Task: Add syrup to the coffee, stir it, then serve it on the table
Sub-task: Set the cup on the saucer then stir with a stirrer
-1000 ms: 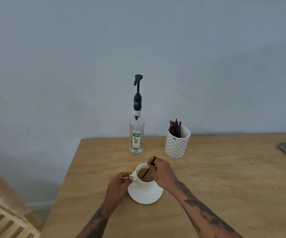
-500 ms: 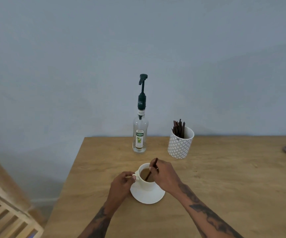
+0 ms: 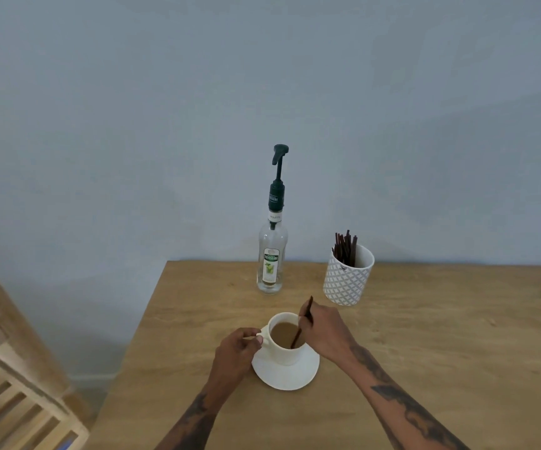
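Left hand (image 3: 235,347) grip pinches cup (image 3: 287,344) handle; right hand (image 3: 324,329) grip pinches thin dark stirrer (image 3: 301,323) in coffee.

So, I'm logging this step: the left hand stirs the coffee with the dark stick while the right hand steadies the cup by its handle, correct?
Not quite: the hands are swapped. The head view shows the right hand holding the dark stick in the coffee, while the left hand steadies the cup by its handle on the saucer.
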